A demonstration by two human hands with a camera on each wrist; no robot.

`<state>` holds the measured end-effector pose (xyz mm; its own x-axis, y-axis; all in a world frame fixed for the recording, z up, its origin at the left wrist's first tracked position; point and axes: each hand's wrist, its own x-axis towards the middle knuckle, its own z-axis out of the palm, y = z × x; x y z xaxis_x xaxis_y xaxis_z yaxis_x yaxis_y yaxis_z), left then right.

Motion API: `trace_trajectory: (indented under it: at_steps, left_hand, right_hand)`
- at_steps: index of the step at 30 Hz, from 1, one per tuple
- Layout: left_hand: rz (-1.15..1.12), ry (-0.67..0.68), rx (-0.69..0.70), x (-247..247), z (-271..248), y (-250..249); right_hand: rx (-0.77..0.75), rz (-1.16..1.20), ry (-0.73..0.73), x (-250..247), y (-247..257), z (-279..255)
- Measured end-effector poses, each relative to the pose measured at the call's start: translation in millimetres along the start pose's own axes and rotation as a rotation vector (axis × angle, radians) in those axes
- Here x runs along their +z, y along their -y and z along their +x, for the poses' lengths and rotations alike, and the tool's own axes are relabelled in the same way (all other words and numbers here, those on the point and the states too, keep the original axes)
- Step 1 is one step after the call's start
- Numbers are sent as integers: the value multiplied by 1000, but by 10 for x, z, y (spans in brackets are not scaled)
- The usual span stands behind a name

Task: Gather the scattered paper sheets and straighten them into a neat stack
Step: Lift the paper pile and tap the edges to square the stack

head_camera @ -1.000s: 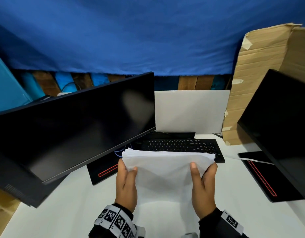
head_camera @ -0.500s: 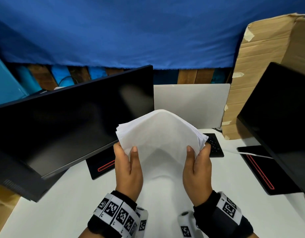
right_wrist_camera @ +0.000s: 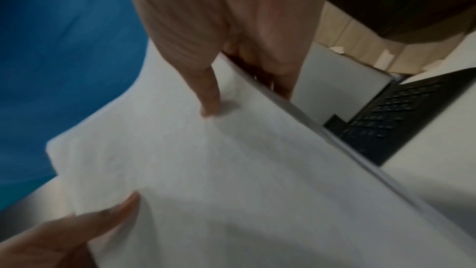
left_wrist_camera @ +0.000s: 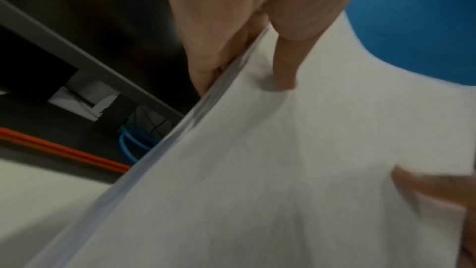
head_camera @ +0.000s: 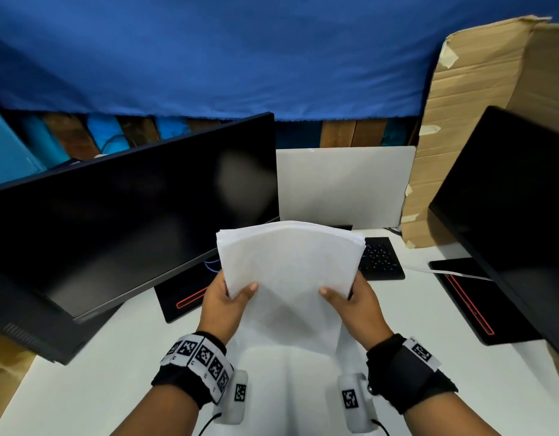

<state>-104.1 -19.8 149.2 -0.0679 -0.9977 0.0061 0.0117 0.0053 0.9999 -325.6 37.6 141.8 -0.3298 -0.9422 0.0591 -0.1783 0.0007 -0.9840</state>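
White desk [head_camera: 92,366] fills the bottom of the head view, with a blue cloth [head_camera: 240,51] hanging across the whole top and some wooden boards peeking out under its hem. Big dark monitor [head_camera: 121,221] takes up the left middle of the frame, tilted, and a second monitor [head_camera: 507,199] cuts in from the right edge. Brown cardboard [head_camera: 479,105] stands in the upper right behind it, and a white board [head_camera: 344,187] leans up at center. Black keyboard [head_camera: 380,259] sits just right of center, mostly hidden.

Smack in the middle, the paper stack [head_camera: 287,278] is held up off the desk, standing roughly upright and bowed so its top edge arches. The top corners look pretty well lined up, though a few sheet edges fan out a bit at the upper left.

Left hand [head_camera: 224,306] pinches the stack's left edge, thumb on the near face and fingers behind. The left wrist view shows the same thing: thumb [left_wrist_camera: 283,72] pressing the sheet, fingers [left_wrist_camera: 206,48] wrapped round the back of the edge. Right hand [head_camera: 356,306] mirrors it on the right edge, thumb [right_wrist_camera: 208,97] flat on the front, fingers [right_wrist_camera: 278,64] behind. Both grips are narrow pinches closed on the paper. Both wrists wear black bands with checkered marker squares.
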Motion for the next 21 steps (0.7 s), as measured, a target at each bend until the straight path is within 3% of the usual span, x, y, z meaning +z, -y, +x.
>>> trace_trajectory:
  at_steps: [3,9,13,19,21]
  left_hand:
    - [-9,-10,-86,-42,0,134]
    - [-159,-144,-35,-178,83,74]
    - [-324,-214,-102,-329,132,128]
    - [-306,-58,-283,-363,-22,272]
    - [-317,-78,-326,-346,-65,338]
  right_hand:
    - [89,-50,96,-33,-166,-3]
    - [118,40,193,-79,-124,14]
    - [185,18,302,-121,-163,-54]
    - [253,135,240,-118,-185,-91]
    - [286,143,259,-129,-163,-91]
